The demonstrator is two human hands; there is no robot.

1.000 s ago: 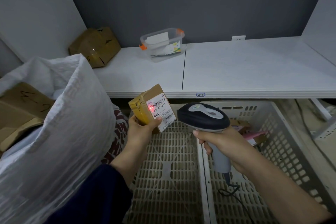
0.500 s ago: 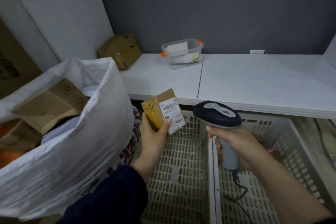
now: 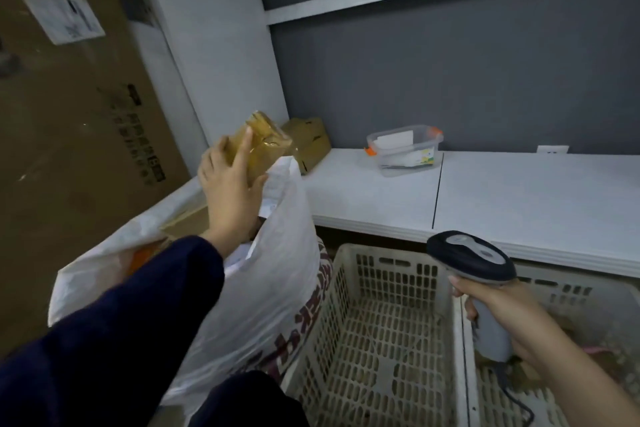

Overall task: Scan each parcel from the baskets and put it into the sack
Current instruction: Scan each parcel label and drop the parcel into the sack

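White shelf [image 3: 519, 191] with a clear tub [image 3: 405, 152] and a cardboard box [image 3: 310, 144]

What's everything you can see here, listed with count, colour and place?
parcel: one, yellow-brown, held above the sack
sack: one, white, left of the baskets
baskets: two, beige, side by side below the shelf
scanner: one, black and grey, over the baskets
clear tub: one, orange clips, on the shelf
small box: one, brown, shelf's back corner
large carton: one, brown, far left
shelf: one, white, along the grey wall
left hand: grips the parcel
right hand: grips the scanner
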